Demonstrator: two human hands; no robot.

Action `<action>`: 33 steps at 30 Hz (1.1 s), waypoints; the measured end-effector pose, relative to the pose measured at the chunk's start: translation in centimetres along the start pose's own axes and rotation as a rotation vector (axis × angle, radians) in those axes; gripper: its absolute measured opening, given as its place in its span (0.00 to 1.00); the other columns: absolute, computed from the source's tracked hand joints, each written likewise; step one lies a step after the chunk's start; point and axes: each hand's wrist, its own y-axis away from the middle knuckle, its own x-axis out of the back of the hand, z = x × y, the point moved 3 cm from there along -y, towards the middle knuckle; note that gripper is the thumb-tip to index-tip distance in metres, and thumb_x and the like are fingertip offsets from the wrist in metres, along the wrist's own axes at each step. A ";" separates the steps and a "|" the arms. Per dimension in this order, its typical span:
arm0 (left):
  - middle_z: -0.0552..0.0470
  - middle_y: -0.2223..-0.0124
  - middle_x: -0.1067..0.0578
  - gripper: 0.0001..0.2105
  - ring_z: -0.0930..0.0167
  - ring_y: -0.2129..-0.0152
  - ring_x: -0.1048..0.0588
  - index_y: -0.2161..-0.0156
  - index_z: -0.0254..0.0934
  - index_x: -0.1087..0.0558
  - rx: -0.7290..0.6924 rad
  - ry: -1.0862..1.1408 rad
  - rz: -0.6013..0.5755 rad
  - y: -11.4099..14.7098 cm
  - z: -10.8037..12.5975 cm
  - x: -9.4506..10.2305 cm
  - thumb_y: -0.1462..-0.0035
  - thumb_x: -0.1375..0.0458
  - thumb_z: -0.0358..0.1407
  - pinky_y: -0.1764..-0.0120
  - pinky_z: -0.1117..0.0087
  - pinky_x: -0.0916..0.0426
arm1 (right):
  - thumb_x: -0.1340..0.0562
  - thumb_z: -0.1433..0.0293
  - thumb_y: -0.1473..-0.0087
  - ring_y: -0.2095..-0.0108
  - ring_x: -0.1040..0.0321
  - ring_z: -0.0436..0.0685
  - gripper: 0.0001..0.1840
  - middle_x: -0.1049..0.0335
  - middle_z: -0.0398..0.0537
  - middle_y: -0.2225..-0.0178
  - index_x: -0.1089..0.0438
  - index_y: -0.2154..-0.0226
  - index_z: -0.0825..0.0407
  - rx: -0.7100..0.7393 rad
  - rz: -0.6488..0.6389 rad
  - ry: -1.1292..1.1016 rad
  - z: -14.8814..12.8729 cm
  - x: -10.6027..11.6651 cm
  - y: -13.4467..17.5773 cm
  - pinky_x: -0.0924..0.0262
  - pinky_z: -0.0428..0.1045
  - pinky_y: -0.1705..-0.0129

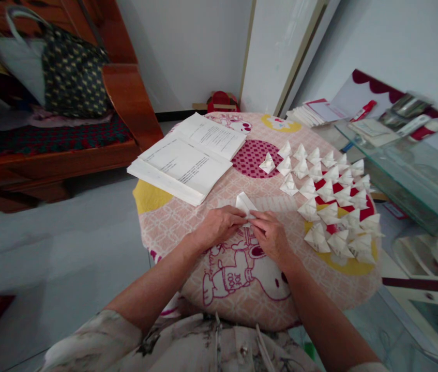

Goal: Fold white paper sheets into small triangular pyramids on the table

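A small piece of folded white paper (pixel 245 202) stands between my two hands near the middle of the round table. My left hand (pixel 222 223) pinches its left lower edge with closed fingers. From the other side my right hand (pixel 271 233) grips the right lower edge, thumb and fingers pressed together. The paper's top comes to a point; its lower part is partly hidden by my fingers. To the right, several folded paper pieces (pixel 326 191) with pointed tips sit in rows. Beyond my left hand lies an open stack of printed sheets (pixel 187 160).
A patterned cloth (pixel 203 258) covers the table. On the right stands a glass shelf (pixel 408 170) with a red marker (pixel 364 111) and papers. At the left is a wooden bench (pixel 125 103) holding a dark patterned bag (pixel 73 72). A red object (pixel 222 101) sits behind the table.
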 end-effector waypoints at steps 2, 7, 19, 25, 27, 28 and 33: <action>0.48 0.53 0.19 0.10 0.67 0.57 0.21 0.55 0.39 0.19 0.001 0.011 0.002 0.0 0.0 0.0 0.37 0.42 0.31 0.55 0.69 0.26 | 0.43 0.77 0.41 0.54 0.31 0.61 0.16 0.23 0.54 0.51 0.20 0.60 0.50 0.008 -0.020 0.013 -0.1 -0.1 0.0 0.34 0.58 0.49; 0.49 0.54 0.19 0.09 0.67 0.57 0.21 0.57 0.38 0.19 0.017 0.043 0.009 0.0 -0.1 0.0 0.37 0.42 0.31 0.55 0.68 0.26 | 0.45 0.77 0.40 0.53 0.33 0.63 0.18 0.25 0.56 0.49 0.22 0.56 0.52 0.037 -0.054 0.061 -0.5 -0.1 0.1 0.34 0.60 0.49; 0.40 0.40 0.27 0.19 0.63 0.41 0.30 0.39 0.33 0.32 -0.123 -0.008 0.035 -0.9 1.6 -0.5 0.32 0.50 0.36 0.39 0.56 0.33 | 0.47 0.74 0.37 0.54 0.34 0.64 0.16 0.24 0.56 0.59 0.23 0.58 0.53 0.117 -0.122 0.096 -1.4 -0.1 0.0 0.34 0.62 0.49; 0.38 0.39 0.29 0.19 0.63 0.37 0.34 0.41 0.30 0.31 -0.026 -0.130 -0.031 -0.2 0.2 -1.0 0.31 0.52 0.38 0.37 0.58 0.36 | 0.47 0.75 0.38 0.44 0.37 0.65 0.18 0.27 0.56 0.47 0.25 0.51 0.53 0.145 -0.150 0.117 -1.3 0.0 0.7 0.38 0.64 0.41; 0.38 0.39 0.29 0.19 0.63 0.38 0.34 0.41 0.30 0.31 -0.020 -0.142 -0.034 -0.2 0.2 -0.9 0.31 0.50 0.37 0.37 0.59 0.36 | 0.47 0.75 0.37 0.42 0.37 0.65 0.19 0.28 0.57 0.46 0.25 0.50 0.54 0.149 -0.153 0.126 -1.3 -0.1 1.0 0.38 0.64 0.41; 0.38 0.39 0.29 0.19 0.63 0.38 0.33 0.42 0.29 0.31 -0.017 -0.151 -0.037 -0.2 0.3 -0.8 0.32 0.50 0.36 0.37 0.59 0.36 | 0.47 0.75 0.37 0.41 0.37 0.65 0.19 0.28 0.57 0.45 0.26 0.49 0.54 0.149 -0.155 0.129 -1.3 -0.1 1.1 0.38 0.64 0.40; 0.40 0.40 0.27 0.17 0.63 0.41 0.30 0.43 0.30 0.30 0.019 -0.181 -0.026 -0.3 0.4 -0.8 0.34 0.47 0.32 0.39 0.60 0.34 | 0.48 0.74 0.37 0.40 0.38 0.66 0.20 0.28 0.57 0.44 0.26 0.47 0.55 0.120 -0.158 0.125 -1.2 -0.2 1.5 0.38 0.64 0.40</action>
